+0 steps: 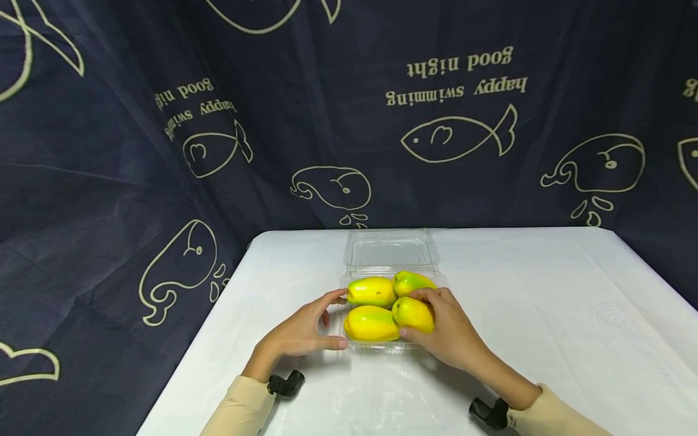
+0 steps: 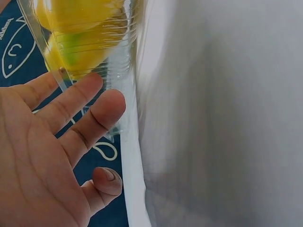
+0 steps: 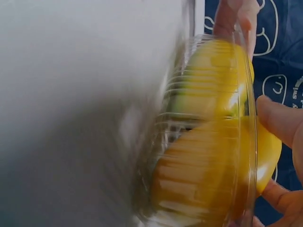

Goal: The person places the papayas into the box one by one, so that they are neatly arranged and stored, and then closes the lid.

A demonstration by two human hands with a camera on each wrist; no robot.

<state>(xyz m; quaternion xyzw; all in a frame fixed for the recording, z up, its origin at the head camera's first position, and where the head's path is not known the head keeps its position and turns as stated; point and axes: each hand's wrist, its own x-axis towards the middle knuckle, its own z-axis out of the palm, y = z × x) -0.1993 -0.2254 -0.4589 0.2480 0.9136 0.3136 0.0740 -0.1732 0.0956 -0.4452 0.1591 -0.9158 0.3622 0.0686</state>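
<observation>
Fingers (image 1: 422, 297) curl round one mango (image 1: 412, 313), three others (image 1: 372, 291) crowding the clear tray (image 1: 376, 346).

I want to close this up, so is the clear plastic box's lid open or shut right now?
Open. The lid lies folded back flat on the table behind the clear plastic box, and the four mangoes sit uncovered.

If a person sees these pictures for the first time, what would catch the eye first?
Four yellow-green mangoes in a clear plastic container at the middle of the white table. The left hand touches the container's left side, and the right hand grips the near-right mango. Behind hangs a dark cloth with fish drawings.
</observation>
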